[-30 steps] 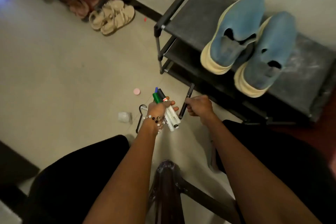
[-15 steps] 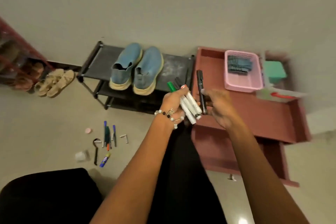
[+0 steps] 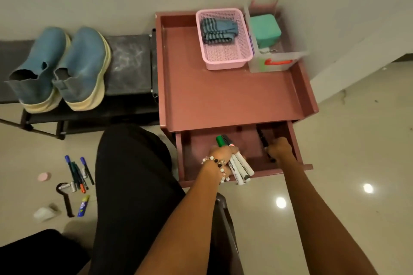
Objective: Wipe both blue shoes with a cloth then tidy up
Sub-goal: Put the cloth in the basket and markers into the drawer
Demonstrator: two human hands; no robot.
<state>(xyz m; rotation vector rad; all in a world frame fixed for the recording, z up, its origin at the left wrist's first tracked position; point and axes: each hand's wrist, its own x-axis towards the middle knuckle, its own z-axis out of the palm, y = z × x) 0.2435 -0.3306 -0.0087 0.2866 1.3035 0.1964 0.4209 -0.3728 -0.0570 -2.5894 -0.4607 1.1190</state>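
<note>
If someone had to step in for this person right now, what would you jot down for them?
Left hand: grips a bundle of whiteboard markers over the open drawer.
Right hand: inside the drawer, holding a black pen.
Both blue shoes stand side by side on the black rack; a folded striped cloth lies in the pink basket. Whether the shoes were wiped cannot be told.
Left: put these markers away, then gather the pens and bits on the floor.

the person wears black trousers [image 3: 134, 174], both forearms are bare, and a beaded bracelet [image 3: 220, 166] of white and dark beads circles the left wrist.
</note>
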